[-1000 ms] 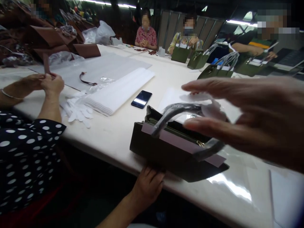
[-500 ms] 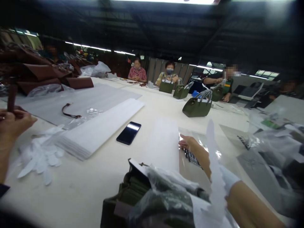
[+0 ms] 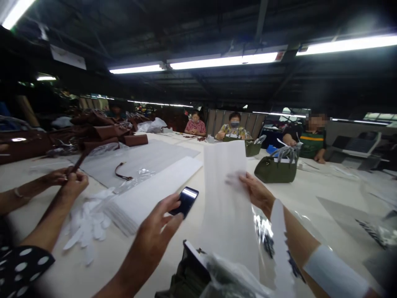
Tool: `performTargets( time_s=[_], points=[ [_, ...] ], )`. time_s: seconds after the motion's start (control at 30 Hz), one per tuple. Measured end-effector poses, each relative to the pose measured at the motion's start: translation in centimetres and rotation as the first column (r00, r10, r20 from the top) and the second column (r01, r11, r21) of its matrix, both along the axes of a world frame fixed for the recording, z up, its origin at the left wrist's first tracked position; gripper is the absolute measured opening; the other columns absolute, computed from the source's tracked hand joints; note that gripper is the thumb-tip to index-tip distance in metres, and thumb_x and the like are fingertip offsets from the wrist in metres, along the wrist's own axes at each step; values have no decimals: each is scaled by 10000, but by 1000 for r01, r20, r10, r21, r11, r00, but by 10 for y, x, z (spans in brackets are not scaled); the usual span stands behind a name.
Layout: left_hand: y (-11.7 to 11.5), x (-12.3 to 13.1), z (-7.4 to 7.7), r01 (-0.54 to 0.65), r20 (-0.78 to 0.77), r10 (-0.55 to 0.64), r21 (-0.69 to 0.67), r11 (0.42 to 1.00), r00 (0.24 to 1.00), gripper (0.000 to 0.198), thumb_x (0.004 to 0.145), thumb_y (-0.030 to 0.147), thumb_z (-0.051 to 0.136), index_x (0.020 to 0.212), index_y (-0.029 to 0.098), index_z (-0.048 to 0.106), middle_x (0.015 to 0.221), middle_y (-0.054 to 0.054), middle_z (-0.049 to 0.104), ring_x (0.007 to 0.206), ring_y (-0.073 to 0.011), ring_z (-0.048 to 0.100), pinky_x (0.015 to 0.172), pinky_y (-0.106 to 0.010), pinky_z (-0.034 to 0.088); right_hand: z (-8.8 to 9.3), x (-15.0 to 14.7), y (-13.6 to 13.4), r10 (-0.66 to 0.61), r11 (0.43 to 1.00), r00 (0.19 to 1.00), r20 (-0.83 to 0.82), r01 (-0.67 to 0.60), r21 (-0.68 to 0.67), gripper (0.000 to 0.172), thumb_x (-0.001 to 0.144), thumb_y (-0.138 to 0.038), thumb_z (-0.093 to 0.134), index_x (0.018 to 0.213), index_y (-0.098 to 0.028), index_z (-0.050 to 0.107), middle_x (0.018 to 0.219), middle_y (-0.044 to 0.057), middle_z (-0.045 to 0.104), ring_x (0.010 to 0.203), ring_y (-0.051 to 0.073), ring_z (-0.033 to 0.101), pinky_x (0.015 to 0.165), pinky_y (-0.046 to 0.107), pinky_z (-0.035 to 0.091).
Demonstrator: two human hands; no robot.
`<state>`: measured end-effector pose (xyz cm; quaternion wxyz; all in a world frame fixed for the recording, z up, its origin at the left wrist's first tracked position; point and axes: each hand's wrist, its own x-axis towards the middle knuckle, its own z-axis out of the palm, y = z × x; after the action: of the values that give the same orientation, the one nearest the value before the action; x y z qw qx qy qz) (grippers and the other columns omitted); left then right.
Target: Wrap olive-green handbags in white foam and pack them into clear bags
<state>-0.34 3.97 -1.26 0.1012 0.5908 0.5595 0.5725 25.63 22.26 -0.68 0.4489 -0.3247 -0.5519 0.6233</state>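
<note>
My right hand point(image 3: 259, 192) holds the right edge of a white sheet of paper point(image 3: 223, 198), whose far end is raised off the table; some fingertips are blurred. My left hand point(image 3: 151, 236) is open with its fingers apart, overlapping the near edge of a dark phone point(image 3: 189, 198). Whether it touches the phone I cannot tell. Close in front of me is a dark green bag point(image 3: 186, 273), partly wrapped in clear plastic point(image 3: 226, 277). A white strip with a jagged edge point(image 3: 281, 252) stands in front of my right forearm. Clear plastic point(image 3: 263, 227) lies beside the sheet.
Left of the phone lies a stack of white sheets point(image 3: 155, 194). A co-worker's hands point(image 3: 72, 180) hold a brown strap near white gloves point(image 3: 88, 219). Green handbags point(image 3: 276, 169) stand across the table, where other people sit. Brown bags point(image 3: 105, 132) are piled at the back left.
My left hand has come into view near the phone. The white sheet, flat before, is now lifted at its far end by my right hand. The view has tilted upward.
</note>
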Motion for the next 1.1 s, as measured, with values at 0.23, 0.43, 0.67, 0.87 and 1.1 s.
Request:
performTargets(
  time_s=[0.23,0.43,0.67,0.87,1.1],
  points=[
    [51,71,25,329,421,-279,-49,943,863,1058,596,424,748,1390,176,93,1372,-186,340,1245,-309,358,938,-448,405,17,-24,-71,375,927,919,-119,-367,79,333,808,-266,561,1131,-265,477,1089,51,609,881,203,623,789,374,500],
    [35,75,38,509,512,-471,74,857,718,540,695,338,681,1155,143,478,1096,-107,601,1001,-238,565,850,-366,468,28,-29,-80,380,894,924,49,-381,238,370,775,-328,597,1117,-217,507,1019,62,626,821,200,623,731,349,508],
    [23,81,38,481,477,-448,59,875,756,362,735,280,607,1059,136,534,889,-58,660,799,-198,615,742,-333,501,46,-22,-102,133,894,965,227,-216,393,340,665,-285,688,971,-160,610,1012,86,621,917,232,571,721,324,500],
    [5,86,55,484,417,-425,-42,874,804,309,743,335,603,973,129,590,863,-59,656,771,-198,612,711,-326,502,72,-18,-126,151,914,983,102,-178,365,530,671,-307,685,1151,-220,479,1058,67,586,771,161,588,515,223,496],
    [-88,72,46,6,-202,74,370,929,977,127,816,210,510,935,184,547,1127,-57,535,1154,-212,440,1009,-425,325,47,25,-121,160,875,912,378,-308,373,270,728,-386,630,891,-173,602,782,23,638,666,136,604,647,312,536]
  ],
)
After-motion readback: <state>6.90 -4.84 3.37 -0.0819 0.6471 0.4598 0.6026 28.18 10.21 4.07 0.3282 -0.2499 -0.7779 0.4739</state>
